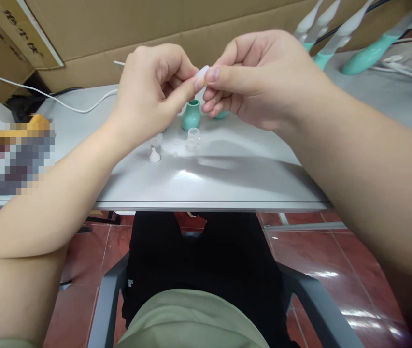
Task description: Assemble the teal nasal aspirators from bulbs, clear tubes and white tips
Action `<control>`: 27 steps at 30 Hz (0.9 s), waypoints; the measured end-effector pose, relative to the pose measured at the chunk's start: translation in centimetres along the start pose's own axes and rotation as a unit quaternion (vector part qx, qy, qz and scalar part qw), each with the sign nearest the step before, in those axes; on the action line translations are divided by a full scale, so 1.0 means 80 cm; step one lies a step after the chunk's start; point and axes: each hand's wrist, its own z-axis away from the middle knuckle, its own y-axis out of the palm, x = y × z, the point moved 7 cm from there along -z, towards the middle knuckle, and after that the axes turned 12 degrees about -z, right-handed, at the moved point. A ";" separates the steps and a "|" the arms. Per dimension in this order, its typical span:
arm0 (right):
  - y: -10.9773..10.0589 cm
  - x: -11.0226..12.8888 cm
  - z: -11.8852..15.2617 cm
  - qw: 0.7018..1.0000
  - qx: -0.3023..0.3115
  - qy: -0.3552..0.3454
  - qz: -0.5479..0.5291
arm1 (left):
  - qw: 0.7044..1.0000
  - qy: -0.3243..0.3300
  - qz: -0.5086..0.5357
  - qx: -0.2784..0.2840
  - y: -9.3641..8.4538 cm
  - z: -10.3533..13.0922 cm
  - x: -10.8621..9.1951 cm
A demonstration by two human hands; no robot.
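Note:
My left hand (155,87) and my right hand (252,77) meet above the table, each pinching a small white translucent piece (202,72) between thumb and fingers. Its far parts are hidden by the fingertips. Below them a teal bulb (191,116) with an open neck stands upright. Another teal part (221,115) shows partly behind my right hand's fingers. Nearer the front lie a clear cup-like piece (192,138), a small white funnel-shaped piece (155,155) and another clear piece (157,140) beside my left wrist.
Several teal devices with white tips (368,54) stand or lean at the back right, near white cables. A white cable (82,110) crosses the back left of the grey table (206,191). A yellow object (39,124) is at the left, beside a blurred patch. Cardboard walls the back.

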 end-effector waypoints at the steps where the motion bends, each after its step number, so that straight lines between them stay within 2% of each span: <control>1: 0.000 -0.001 0.000 1.000 0.004 0.005 0.002 | 1.000 0.012 0.001 0.021 0.001 -0.003 -0.010; 5: -0.003 0.001 0.000 1.000 -0.002 0.004 0.016 | 0.999 0.029 0.007 0.034 -0.005 -0.013 -0.038; 10: -0.005 0.002 -0.003 1.000 0.007 0.007 0.020 | 0.999 0.030 -0.001 0.035 -0.006 -0.014 -0.045; 15: -0.011 0.011 -0.001 0.999 0.033 0.013 0.032 | 1.000 0.011 -0.001 0.025 0.004 -0.001 -0.016; 18: -0.016 0.018 0.001 0.998 0.044 0.016 0.047 | 0.999 -0.014 0.036 -0.038 -0.002 0.012 0.009; 21: -0.021 0.020 -0.001 0.995 0.064 0.026 0.065 | 0.992 0.006 0.086 -0.090 -0.014 0.019 0.014; 24: -0.022 0.015 -0.005 0.985 0.097 0.068 0.123 | 0.996 0.038 0.066 -0.038 -0.012 0.017 0.002; 27: -0.019 0.007 -0.005 0.959 0.128 0.139 0.211 | 0.998 0.055 0.020 0.013 -0.006 0.014 -0.005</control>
